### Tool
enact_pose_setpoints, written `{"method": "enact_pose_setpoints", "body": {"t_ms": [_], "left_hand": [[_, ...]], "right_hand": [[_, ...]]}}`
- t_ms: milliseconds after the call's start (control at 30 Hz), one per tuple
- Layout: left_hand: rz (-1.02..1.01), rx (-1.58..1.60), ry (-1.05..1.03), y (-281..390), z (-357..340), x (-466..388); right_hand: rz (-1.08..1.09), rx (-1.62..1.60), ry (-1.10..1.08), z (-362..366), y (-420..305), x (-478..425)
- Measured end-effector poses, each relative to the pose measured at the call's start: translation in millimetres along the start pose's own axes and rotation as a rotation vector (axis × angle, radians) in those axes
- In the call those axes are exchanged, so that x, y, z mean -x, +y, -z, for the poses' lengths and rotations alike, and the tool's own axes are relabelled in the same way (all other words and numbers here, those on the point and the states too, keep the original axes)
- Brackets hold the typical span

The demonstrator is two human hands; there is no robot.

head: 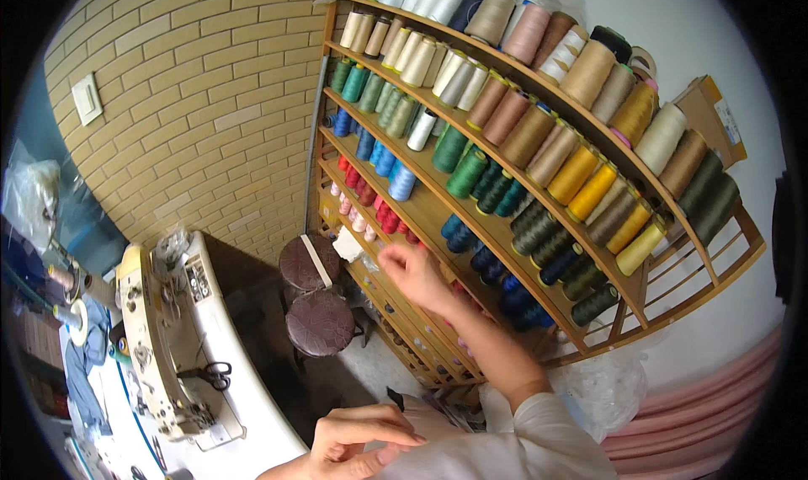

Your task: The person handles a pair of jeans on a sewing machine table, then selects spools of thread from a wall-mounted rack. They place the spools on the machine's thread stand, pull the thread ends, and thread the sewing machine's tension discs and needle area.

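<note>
My right hand (413, 279) reaches out in front of a wooden thread rack (435, 196), its fingers curled and slightly blurred. Whether it pinches anything fine cannot be told. Just beyond its fingertips, a crumpled white piece (348, 244), paper or cloth, lies at a lower shelf's edge. My left hand (366, 441) is low before my body, fingers bent and thumb a little apart from them, with nothing visible in it. Cones of thread in many colours fill the rack, among them green cones (467, 173) and a light blue cone (401, 183).
Two round dark stools (320, 323) stand between the rack and a white sewing table (243, 398). On the table are an industrial sewing machine (148, 347) and black-handled scissors (216, 375). A brick wall (208, 101) rises behind; clear plastic bags (600, 391) and pink fabric (688, 417) are at right.
</note>
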State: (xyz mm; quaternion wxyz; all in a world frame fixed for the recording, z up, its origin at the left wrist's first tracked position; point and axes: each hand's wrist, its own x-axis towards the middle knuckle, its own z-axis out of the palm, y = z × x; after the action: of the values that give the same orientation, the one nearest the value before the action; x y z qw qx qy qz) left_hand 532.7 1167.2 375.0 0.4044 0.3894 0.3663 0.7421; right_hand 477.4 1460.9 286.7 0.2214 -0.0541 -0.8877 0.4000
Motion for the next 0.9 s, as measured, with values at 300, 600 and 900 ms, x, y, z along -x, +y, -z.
{"method": "enact_pose_setpoints", "body": {"t_ms": [300,600,900], "left_hand": [[-0.148,0.032,0.452,-16,78,2],[-0.146,0.005,0.508,-20,117,-20],[-0.054,0.063,0.411,-33,141,-51]], "right_hand": [[0.134,0.879,0.440,67,-63,-227],[-0.225,0.966,0.202,83,-37,-318],[-0.166,0.965,0.283,92,-26,-320]]}}
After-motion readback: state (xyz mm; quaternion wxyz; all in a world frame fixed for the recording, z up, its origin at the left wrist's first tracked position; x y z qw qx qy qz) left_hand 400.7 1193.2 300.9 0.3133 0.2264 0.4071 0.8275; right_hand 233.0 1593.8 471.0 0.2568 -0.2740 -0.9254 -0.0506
